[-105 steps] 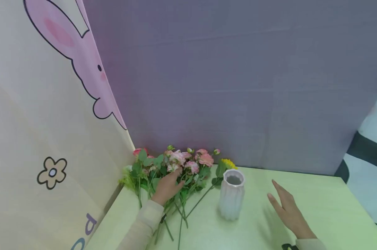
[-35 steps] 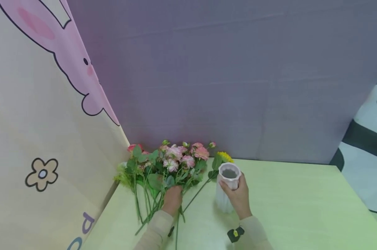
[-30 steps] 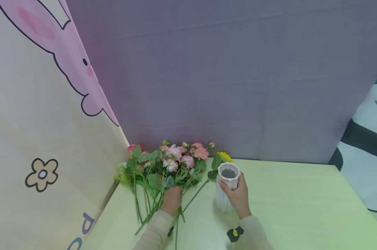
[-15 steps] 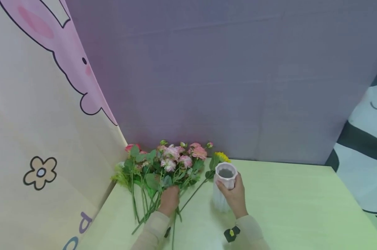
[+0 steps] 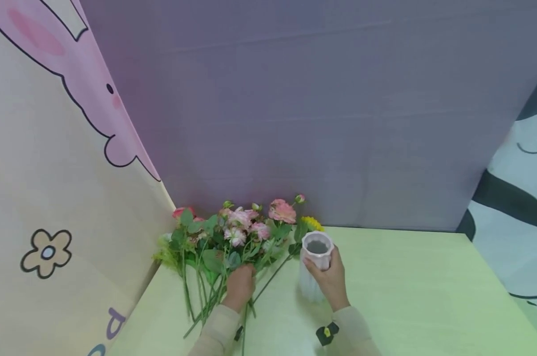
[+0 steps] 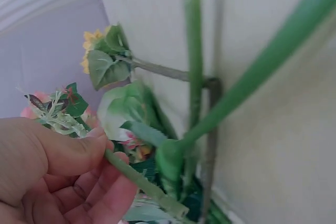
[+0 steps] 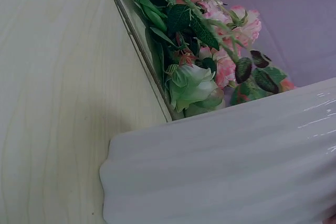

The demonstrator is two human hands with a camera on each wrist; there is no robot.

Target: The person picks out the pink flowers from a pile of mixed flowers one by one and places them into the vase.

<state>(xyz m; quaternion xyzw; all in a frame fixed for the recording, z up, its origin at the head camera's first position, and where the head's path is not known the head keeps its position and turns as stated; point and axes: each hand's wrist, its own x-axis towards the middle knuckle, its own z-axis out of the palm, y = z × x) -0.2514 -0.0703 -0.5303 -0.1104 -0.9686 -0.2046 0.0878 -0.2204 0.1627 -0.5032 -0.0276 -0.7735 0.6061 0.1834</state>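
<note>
My left hand (image 5: 240,286) pinches a green flower stem (image 6: 139,179) between thumb and fingers, low over the pile of artificial flowers (image 5: 239,235). At the pile's right side a pink flower (image 5: 282,211) with a bud stands a little above the other blossoms. My right hand (image 5: 333,279) grips the upper part of a white ribbed vase (image 7: 210,166) from the right, thumb on the near side just under the scalloped rim. The vase stands upright on the table, its mouth facing up with no flower in it. Most right-hand fingers are hidden behind it.
A yellow flower (image 5: 312,223) lies behind the vase, its dark stem (image 5: 271,279) running toward the near side. Several loose stems (image 5: 197,296) cross on the pale table (image 5: 406,287). A grey cloth wall (image 5: 272,113) rises at the back, a printed one (image 5: 50,198) at the left.
My right hand has come from the right onto the vase. My left hand has moved from the blossoms down to the stems, and the pink flower has risen slightly from its neighbours.
</note>
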